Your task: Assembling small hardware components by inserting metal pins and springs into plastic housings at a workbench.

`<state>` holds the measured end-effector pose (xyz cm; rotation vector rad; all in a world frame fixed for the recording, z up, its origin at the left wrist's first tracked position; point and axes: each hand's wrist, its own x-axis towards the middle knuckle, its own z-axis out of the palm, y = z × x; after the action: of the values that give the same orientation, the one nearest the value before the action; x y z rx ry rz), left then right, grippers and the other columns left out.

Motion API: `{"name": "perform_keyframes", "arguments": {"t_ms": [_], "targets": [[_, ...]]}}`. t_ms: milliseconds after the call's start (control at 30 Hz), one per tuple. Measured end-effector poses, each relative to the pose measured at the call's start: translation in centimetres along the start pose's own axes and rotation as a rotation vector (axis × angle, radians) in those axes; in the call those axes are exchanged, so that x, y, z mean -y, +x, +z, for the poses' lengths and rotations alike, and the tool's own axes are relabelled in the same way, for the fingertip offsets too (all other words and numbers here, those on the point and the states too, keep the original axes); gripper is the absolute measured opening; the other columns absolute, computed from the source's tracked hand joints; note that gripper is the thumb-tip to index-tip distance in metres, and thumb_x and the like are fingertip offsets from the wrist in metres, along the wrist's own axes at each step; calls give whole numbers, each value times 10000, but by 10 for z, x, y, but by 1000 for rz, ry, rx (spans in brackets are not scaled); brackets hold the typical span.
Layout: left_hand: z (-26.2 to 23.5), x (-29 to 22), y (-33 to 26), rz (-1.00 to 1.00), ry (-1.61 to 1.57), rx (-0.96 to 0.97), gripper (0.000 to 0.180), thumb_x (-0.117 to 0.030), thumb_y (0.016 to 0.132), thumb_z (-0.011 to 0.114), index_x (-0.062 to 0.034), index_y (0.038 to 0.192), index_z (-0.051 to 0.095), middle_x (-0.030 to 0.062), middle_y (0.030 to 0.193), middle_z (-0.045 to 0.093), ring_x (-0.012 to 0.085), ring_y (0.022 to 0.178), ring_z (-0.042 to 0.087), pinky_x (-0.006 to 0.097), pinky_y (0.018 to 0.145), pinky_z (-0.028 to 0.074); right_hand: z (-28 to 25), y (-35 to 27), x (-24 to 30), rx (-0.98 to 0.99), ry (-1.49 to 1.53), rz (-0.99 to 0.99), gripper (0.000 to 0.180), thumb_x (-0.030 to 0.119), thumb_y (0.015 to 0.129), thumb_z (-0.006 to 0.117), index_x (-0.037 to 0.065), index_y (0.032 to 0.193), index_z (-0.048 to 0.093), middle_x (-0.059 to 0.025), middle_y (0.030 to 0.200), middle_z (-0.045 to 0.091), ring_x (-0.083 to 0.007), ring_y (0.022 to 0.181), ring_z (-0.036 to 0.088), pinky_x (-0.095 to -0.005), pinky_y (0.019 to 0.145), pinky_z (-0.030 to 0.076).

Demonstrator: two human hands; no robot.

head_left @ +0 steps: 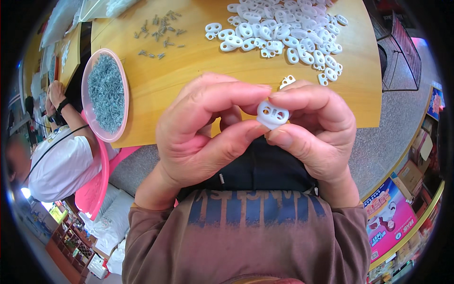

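A white plastic two-hole cord lock [273, 115] is pinched between both my hands, above the table's near edge. My left hand [198, 125] grips its left side with thumb and forefinger. From the other side, my right hand [319, 125] holds it the same way, thumb below and forefinger above. Just behind my right fingers lies another small white piece [287, 81], partly covered. Farther back, a heap of similar white oval plastic pieces [283, 31] spreads over the table.
A pink bowl [126, 102] full of small grey metal springs stands at the table's left edge. Several loose springs [163, 28] lie on the wooden table [189, 61]. At the far left a person in a white shirt [66, 163] sits by a pink chair [97, 189]. Boxes [392, 217] stand at right.
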<state>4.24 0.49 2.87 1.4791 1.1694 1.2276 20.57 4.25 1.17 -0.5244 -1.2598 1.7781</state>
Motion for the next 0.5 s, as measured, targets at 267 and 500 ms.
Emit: {"name": "perform_keyframes", "arguments": {"t_ms": [267,500], "targets": [[0,1,-2,12,22,30,325,-99,704,621,41,966,489,97,885,475,127,764,479,200,647,389,2,-1,-2,-18,19,-1,274,-8,700,586,-52,952,487,-120,855,510,-135,694,521,-203,555,442],[5,-2,-2,-97,-73,30,313,-77,719,604,47,976,476,95,905,466,80,674,479,153,580,381,0,-3,-1,-30,27,-2,260,24,718,577,-51,950,488,-120,829,513,-130,657,518,-194,534,437]]}}
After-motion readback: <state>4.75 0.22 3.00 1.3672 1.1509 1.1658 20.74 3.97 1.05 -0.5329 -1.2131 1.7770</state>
